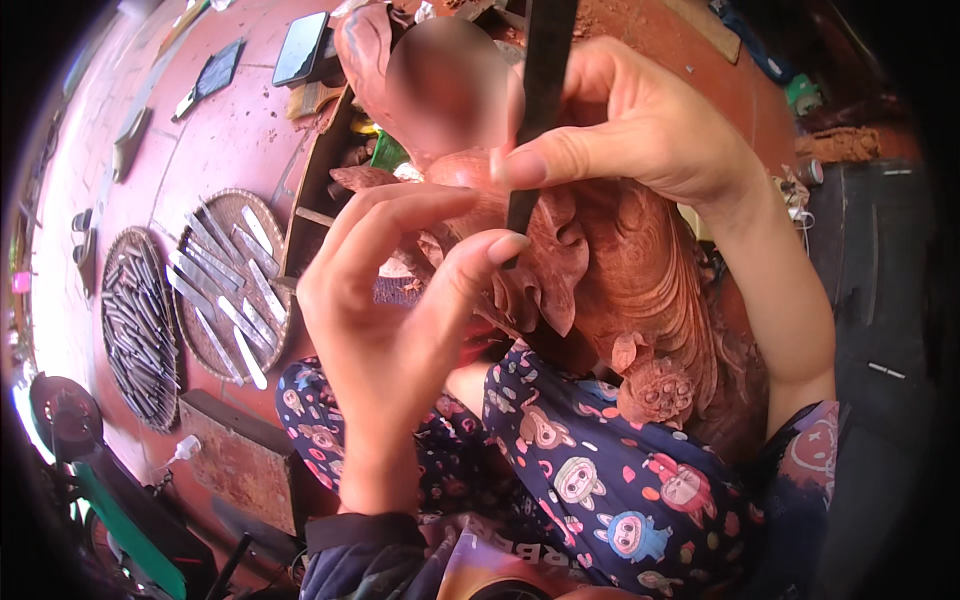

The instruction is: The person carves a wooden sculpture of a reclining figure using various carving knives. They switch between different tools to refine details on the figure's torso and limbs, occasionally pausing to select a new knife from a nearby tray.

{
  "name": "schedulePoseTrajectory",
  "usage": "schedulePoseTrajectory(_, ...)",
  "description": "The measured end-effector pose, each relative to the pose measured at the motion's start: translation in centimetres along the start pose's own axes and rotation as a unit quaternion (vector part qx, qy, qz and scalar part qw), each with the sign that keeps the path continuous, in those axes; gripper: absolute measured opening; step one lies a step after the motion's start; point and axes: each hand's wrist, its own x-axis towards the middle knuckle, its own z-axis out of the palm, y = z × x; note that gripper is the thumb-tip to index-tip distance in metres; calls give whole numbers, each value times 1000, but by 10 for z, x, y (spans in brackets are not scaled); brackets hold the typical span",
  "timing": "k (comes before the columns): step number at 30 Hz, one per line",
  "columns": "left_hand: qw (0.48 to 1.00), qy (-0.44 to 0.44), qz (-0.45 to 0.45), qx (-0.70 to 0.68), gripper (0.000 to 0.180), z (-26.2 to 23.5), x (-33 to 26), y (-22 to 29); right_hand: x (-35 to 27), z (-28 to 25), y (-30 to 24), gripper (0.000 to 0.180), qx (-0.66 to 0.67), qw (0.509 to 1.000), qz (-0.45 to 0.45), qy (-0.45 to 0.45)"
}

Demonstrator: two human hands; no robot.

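A reddish-brown wood carving (640, 270), with flowing grooves and leaf-like folds, leans against my lap. My right hand (640, 130) is closed around a long, dark, flat carving chisel (545, 70), its thumb pressed along the blade. The chisel points downward and narrows to its lower end, over the carved folds. My left hand (390, 260) is curled at that lower end. Its thumb tip lies against the chisel, and its fingers rest over the carving's rounded part. The exact contact of the chisel's edge with the wood is hard to make out.
Two round woven baskets, one (108, 270) of dark rod-like tools and one (240, 205) of flat blades, stand left on the tiled floor (270, 130). A wooden box (240, 460) sits nearer. A phone (300, 48) and brush (312, 100) lie farther off.
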Motion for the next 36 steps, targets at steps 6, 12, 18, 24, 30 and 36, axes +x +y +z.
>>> schedulePoseTrajectory(6,986,-142,60,57,8,-13,32,2,20,18,-17,40,17,989,-136,55)
schedulePoseTrajectory(12,975,-192,89,62,31,-6,48,-1,37,40,-16,40,323,930,-125,119)
schedulePoseTrajectory(18,974,-221,-31,44,30,-3,42,5,49,43,16,32,414,888,-114,164)
schedulePoseTrajectory(24,977,-208,-22,38,22,-2,42,2,48,44,26,31,442,874,-51,194)
schedulePoseTrajectory(30,980,-192,-45,10,21,2,45,1,46,41,22,36,426,880,-33,210)
schedulePoseTrajectory(36,981,-193,-3,34,23,1,44,-3,47,35,27,35,448,869,-16,209)
